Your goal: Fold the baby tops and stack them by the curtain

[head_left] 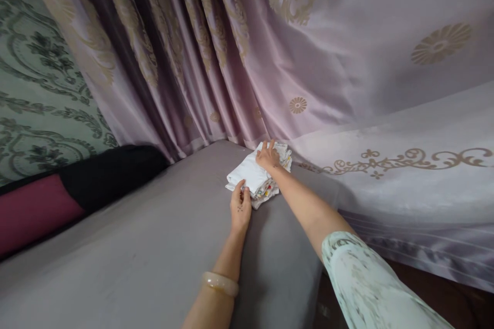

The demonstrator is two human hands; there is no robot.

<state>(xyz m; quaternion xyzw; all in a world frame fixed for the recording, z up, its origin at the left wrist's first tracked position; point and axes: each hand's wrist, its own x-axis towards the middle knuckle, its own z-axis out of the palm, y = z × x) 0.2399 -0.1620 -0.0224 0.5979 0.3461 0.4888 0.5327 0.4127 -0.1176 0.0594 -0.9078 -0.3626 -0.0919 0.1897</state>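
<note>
well, the loose layers of the pile (pixel 249 174) might have slid apart, if the right hand (pixel 268 157) had pressed sideways or the left hand (pixel 241 209) had caught only some folds. the right hand lay palm down on top, fingers partly spread, gripping nothing. the left hand was half open, fingertips at the near edge; whether they pinched it, i couldn't tell. the pile sat on the sofa (pixel 154 236), near the curtain (pixel 328 77).
</note>
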